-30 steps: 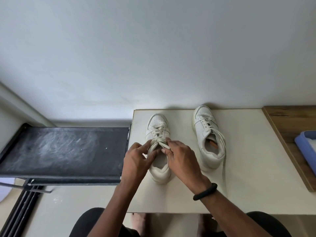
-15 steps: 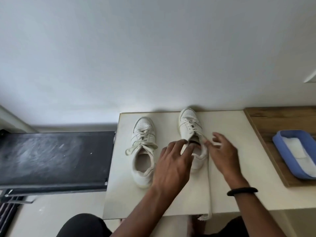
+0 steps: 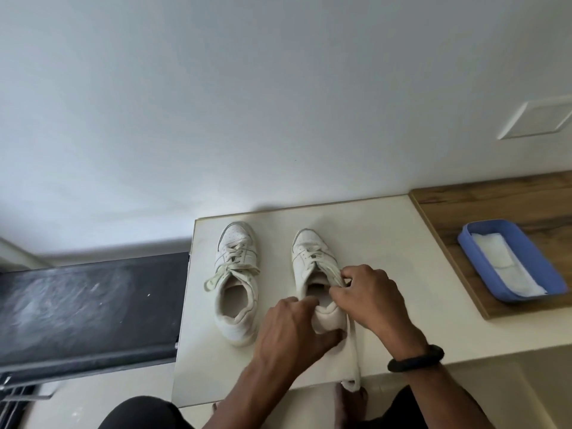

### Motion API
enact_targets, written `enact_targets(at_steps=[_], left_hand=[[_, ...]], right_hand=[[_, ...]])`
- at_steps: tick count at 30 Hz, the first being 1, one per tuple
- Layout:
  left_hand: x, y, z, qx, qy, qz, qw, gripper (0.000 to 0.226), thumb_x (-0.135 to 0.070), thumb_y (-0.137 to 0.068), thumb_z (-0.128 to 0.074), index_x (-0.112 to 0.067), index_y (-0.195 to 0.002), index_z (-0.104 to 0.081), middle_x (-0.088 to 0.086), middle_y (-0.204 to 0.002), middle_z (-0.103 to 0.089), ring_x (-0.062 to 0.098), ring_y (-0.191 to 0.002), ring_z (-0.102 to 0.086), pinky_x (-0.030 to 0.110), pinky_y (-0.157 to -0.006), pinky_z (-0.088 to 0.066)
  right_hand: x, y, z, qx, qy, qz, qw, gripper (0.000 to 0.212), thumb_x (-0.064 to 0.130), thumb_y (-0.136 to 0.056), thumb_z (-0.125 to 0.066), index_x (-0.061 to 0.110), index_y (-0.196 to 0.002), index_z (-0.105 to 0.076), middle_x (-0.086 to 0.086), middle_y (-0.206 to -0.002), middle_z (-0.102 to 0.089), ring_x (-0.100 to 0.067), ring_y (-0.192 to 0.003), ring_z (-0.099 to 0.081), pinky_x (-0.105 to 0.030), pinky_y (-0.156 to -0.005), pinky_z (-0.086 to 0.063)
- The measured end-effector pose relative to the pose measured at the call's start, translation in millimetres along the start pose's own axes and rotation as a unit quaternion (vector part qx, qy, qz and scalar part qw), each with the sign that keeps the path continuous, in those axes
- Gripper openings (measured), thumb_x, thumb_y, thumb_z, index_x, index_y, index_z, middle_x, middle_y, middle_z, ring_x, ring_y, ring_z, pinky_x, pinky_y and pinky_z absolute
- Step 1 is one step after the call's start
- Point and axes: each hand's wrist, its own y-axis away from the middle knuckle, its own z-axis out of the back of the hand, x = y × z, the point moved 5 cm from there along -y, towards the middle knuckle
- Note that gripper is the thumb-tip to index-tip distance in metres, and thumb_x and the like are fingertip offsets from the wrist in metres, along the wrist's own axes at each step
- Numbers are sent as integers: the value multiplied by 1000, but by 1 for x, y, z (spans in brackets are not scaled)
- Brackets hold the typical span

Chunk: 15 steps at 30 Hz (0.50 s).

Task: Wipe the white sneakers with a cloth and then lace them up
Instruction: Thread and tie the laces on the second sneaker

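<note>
The left hand (image 3: 291, 332), spread over the collar half a second ago, now grips the heel of the right-side sneaker (image 3: 311, 258). The right hand (image 3: 371, 295) (open before) pinches its lace (image 3: 353, 351), which trails toward 6 o'clock over the table (image 3: 387, 236) edge. The other sneaker (image 3: 235, 274) stands at 9 o'clock. Bare table lies at 3 o'clock, short of the blue tray (image 3: 464, 243) holding the cloth (image 3: 501, 267).

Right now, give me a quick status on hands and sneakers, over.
Left hand grips right-side sneaker at heel; right hand pinches its lace. Left-side sneaker tied. Lace end hangs off table edge; nothing blocking.
</note>
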Motion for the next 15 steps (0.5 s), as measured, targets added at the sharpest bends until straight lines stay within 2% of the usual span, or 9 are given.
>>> enact_targets(at_steps=[2,4,7,10,13,15], left_hand=[[-1,19,12,-3,21,-4,1000,60,-76,-65,-60,-23,-93,-65,-1,-81,-68,17,-79,-63,34,-65,-45],[6,32,14,-6,38,2,999,62,-78,-61,-58,-22,-86,-65,-2,-72,-66,14,-72,-61,33,-65,-47],[21,41,-4,8,30,17,999,58,-75,-64,-56,-25,-93,-63,-6,-86,-64,15,-80,-63,30,-69,-47],[34,40,-23,26,26,42,998,53,-71,-69,-59,-28,-99,-61,-5,-96,-61,19,-88,-64,32,-71,-49],[36,32,-25,58,37,36,997,59,-75,-75,-63,-37,-119,-54,-8,-110,-61,15,-100,-62,29,-75,-47],[36,25,-23,86,29,30,995,71,-80,-79,-56,-41,-137,-42,-5,-120,-58,17,-113,-59,28,-83,-45]], right_hand=[[7,14,8,17,48,19,999,22,43,-80,-59,21,-83,-64,0,-78,-66,-25,-76,-65,-29,-59,-45],[12,25,7,-3,78,32,996,24,44,-83,-56,21,-84,-63,0,-80,-65,-27,-80,-66,-29,-62,-46],[15,34,-13,-25,63,40,997,25,43,-87,-55,20,-84,-64,-1,-84,-70,-28,-83,-68,-27,-61,-42],[18,31,-34,-45,56,72,995,23,40,-91,-54,21,-90,-67,-2,-87,-73,-27,-82,-70,-28,-60,-45],[19,28,-35,-79,84,80,990,22,40,-94,-55,22,-101,-65,-1,-98,-73,-26,-89,-70,-28,-63,-43],[19,22,-40,-62,95,73,991,28,43,-92,-57,21,-110,-59,0,-108,-69,-28,-97,-69,-29,-66,-44]])
